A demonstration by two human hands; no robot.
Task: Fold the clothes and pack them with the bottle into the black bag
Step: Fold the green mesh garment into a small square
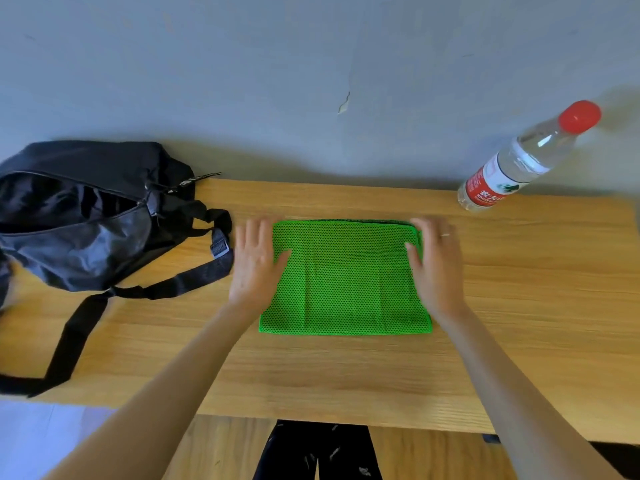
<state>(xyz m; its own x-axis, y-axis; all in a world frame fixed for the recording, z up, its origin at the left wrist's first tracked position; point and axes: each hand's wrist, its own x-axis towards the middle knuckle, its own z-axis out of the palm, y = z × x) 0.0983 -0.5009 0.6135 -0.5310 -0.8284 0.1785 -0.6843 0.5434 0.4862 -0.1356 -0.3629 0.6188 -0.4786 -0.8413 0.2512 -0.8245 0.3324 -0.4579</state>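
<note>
- Green mesh garment (346, 277) lies folded into a flat rectangle on the middle of the wooden table (519, 289), nearer the far edge than the near one.
- Left hand (256, 261) rests flat along the garment's left edge, fingers straight and together, pointing towards the wall, with the thumb lying on the cloth.
- Right hand (436, 263) mirrors it on the right edge: fingers extended and flat, thumb on the fabric, a ring on one finger.
- Black bag (86, 216) sits at the table's far left corner, its top opening gaping, so the dark lining shows; its straps (86, 317) trail across the tabletop towards the near edge.
- Clear bottle (519, 161) with a red cap and a red and white label stands upright at the far right of the table, well apart from the garment.
- Table surface is light wood with a visible grain, pushed against a pale grey-blue wall (311, 64) that has a small chip in the paint.
- Below the near edge a wood-toned floor and the person's dark trousers (318, 452) are visible.
</note>
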